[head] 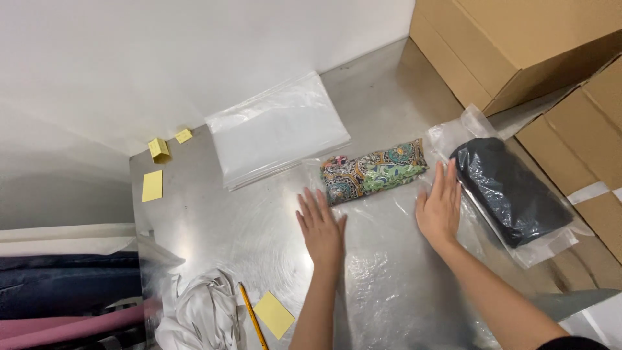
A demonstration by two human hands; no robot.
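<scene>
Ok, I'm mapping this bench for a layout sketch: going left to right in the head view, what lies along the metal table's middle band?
Yellow note → stack of clear bags → left hand → patterned cloth → right hand → bagged dark cloth → cardboard boxes.
</scene>
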